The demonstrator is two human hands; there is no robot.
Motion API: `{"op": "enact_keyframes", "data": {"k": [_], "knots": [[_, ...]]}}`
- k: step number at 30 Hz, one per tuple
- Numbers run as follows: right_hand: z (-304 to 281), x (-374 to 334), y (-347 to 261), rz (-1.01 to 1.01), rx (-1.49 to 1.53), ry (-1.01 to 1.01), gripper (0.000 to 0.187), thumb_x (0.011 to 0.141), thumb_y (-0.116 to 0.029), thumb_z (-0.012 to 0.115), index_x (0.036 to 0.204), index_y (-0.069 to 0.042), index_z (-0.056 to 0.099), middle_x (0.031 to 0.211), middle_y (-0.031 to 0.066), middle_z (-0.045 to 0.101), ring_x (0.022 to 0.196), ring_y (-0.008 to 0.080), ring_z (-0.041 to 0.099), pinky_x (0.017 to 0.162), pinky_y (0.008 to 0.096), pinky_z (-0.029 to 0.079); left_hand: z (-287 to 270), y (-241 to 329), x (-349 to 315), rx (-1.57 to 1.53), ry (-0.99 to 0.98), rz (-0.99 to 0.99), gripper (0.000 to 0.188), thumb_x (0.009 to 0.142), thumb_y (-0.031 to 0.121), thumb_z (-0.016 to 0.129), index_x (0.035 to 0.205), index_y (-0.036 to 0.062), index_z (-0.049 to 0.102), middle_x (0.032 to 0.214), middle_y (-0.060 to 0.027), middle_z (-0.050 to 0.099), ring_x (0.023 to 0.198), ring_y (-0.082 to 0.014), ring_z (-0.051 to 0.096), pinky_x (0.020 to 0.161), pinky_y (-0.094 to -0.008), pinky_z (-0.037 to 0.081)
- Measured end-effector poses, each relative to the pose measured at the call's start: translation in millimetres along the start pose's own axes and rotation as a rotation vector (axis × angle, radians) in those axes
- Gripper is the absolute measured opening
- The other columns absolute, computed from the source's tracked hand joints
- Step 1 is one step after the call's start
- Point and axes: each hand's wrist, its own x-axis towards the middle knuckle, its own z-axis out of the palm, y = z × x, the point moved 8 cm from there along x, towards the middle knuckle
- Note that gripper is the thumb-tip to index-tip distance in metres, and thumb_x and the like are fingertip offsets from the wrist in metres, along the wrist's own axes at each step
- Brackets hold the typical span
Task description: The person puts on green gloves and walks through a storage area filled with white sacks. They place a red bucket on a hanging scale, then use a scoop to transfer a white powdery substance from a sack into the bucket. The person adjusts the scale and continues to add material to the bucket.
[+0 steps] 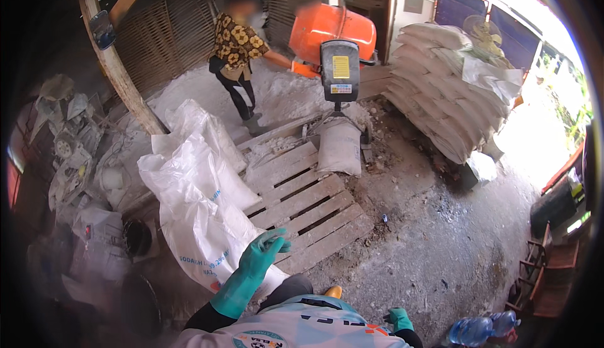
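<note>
My left hand (263, 254), in a long green rubber glove, is raised beside a large white woven sack (200, 219). Its fingers are loosely bent and apart, with greyish dust on them, and nothing is plainly held. The sack stands full and creased, its top bunched up. A second white sack (214, 140) leans behind it. Low at my right side is my right hand (398, 318), also green-gloved, with its fingers partly showing, apart and free of any object. Slats of a wooden pallet (314, 206) lie just beyond my left hand.
A co-worker (236, 52) in orange gloves reaches to an orange drum mixer (333, 30). Below the mixer stands a filled sack (340, 147). Stacked sacks (440, 90) rise at the right. A wooden post (119, 65), dusty machinery (66, 140) and water bottles (470, 330) are around me.
</note>
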Motion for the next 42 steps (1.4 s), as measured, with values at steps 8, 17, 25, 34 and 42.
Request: {"op": "enact_keyframes", "data": {"k": [8, 17, 25, 34, 42], "knots": [[-10, 57, -268, -0.266, 0.022, -0.007, 0.033, 0.105, -0.023, 0.061, 0.133, -0.005, 0.059, 0.101, 0.0255, 0.076, 0.077, 0.0403, 0.077, 0.057, 0.0497, 0.061, 3, 17, 40, 0.055, 0.189, -0.01, 0.034, 0.108, 0.012, 0.061, 0.141, 0.0037, 0.064, 0.112, -0.0131, 0.078, 0.104, -0.0192, 0.075, 0.097, -0.0326, 0.059], [136, 25, -501, -0.402, -0.195, -0.228, 0.029, 0.104, -0.014, 0.063, 0.128, 0.003, 0.063, 0.098, 0.022, 0.075, 0.077, 0.0361, 0.078, 0.061, 0.046, 0.064, -10, 39, 191, -0.083, 0.274, 0.021, 0.034, 0.109, 0.014, 0.063, 0.14, 0.0031, 0.064, 0.111, -0.013, 0.077, 0.102, -0.0203, 0.076, 0.096, -0.0348, 0.061], [117, -5, -630, -0.374, -0.226, -0.204, 0.03, 0.103, -0.017, 0.065, 0.125, 0.003, 0.064, 0.096, 0.0228, 0.075, 0.072, 0.0347, 0.077, 0.058, 0.0444, 0.061, -29, 142, 261, -0.082, 0.33, -0.024, 0.038, 0.108, 0.024, 0.066, 0.142, 0.0072, 0.064, 0.112, -0.0088, 0.077, 0.103, -0.0162, 0.074, 0.091, -0.0293, 0.057], [58, 53, -664, -0.176, -0.41, -0.412, 0.027, 0.102, -0.02, 0.066, 0.121, -0.001, 0.065, 0.094, 0.0217, 0.075, 0.081, 0.0406, 0.077, 0.065, 0.0485, 0.062, -8, 212, 307, 0.024, 0.497, 0.012, 0.036, 0.108, 0.023, 0.065, 0.139, 0.0042, 0.065, 0.112, -0.0098, 0.078, 0.104, -0.0153, 0.074, 0.093, -0.0283, 0.057], [117, 131, -893, -0.15, -0.528, -0.503, 0.027, 0.102, -0.016, 0.061, 0.124, -0.002, 0.06, 0.089, 0.0291, 0.074, 0.066, 0.0467, 0.073, 0.054, 0.0531, 0.059, 30, 237, 302, -0.09, 0.805, 0.112, 0.039, 0.109, 0.018, 0.065, 0.145, 0.0034, 0.061, 0.122, -0.0084, 0.075, 0.109, -0.017, 0.073, 0.095, -0.0295, 0.058]]}}
